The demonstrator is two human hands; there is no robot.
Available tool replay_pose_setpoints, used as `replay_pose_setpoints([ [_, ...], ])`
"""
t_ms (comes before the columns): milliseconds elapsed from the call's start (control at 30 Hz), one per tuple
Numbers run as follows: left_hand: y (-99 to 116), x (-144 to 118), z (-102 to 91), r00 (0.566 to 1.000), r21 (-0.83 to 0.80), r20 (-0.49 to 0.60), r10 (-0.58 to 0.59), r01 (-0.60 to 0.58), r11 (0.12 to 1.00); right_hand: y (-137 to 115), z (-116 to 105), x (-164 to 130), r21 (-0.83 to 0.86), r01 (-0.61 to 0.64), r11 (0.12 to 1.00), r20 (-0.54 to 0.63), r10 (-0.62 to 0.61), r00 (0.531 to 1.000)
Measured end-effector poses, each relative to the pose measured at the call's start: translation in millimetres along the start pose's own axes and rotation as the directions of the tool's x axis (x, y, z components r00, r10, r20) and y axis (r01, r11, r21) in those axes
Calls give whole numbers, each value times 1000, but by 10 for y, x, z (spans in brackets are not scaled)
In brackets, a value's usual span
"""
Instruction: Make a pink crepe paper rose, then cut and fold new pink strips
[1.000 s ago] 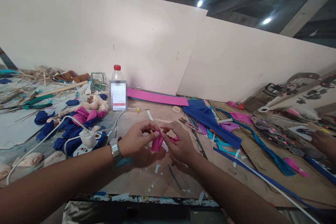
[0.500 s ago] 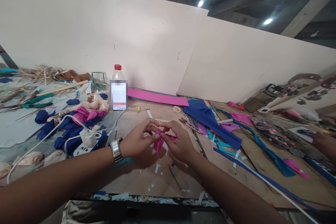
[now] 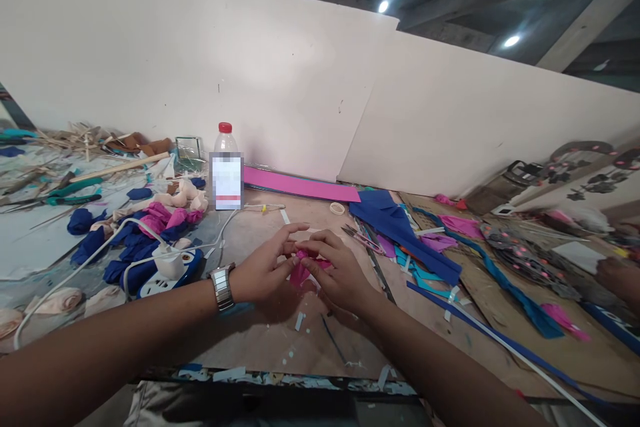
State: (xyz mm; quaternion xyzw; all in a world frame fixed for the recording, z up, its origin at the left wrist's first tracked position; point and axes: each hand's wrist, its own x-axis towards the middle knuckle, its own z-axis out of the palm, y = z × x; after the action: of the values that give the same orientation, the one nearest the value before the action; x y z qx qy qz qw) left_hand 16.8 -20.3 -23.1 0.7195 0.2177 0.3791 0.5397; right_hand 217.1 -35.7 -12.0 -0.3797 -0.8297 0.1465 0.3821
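Both hands pinch pink fabric piece [image 3: 300, 271] (crumpled)

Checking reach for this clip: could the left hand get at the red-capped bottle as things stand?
Probably yes, once freed: the left hand pinches the pink piece, and only bare table separates it from the bottle.

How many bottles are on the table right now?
1: a clear bottle with a red cap stands at the back by the white wall, beyond the left hand. Clutter may hide others.
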Motion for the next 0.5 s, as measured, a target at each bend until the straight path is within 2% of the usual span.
replay_pose_setpoints([
  [200,15,10,10,1000,-55,-17,-25,24,998,-8,8,11,24,1,1000,2,-1,1000],
  [367,23,22,14,996,91,-76,-47,54,994,41,4,1,39,10,999,-82,-7,997],
  [500,-28,27,7,990,133,-114,-86,101,986,91,-4,-18,-7,-23,1000,-150,21,989],
])
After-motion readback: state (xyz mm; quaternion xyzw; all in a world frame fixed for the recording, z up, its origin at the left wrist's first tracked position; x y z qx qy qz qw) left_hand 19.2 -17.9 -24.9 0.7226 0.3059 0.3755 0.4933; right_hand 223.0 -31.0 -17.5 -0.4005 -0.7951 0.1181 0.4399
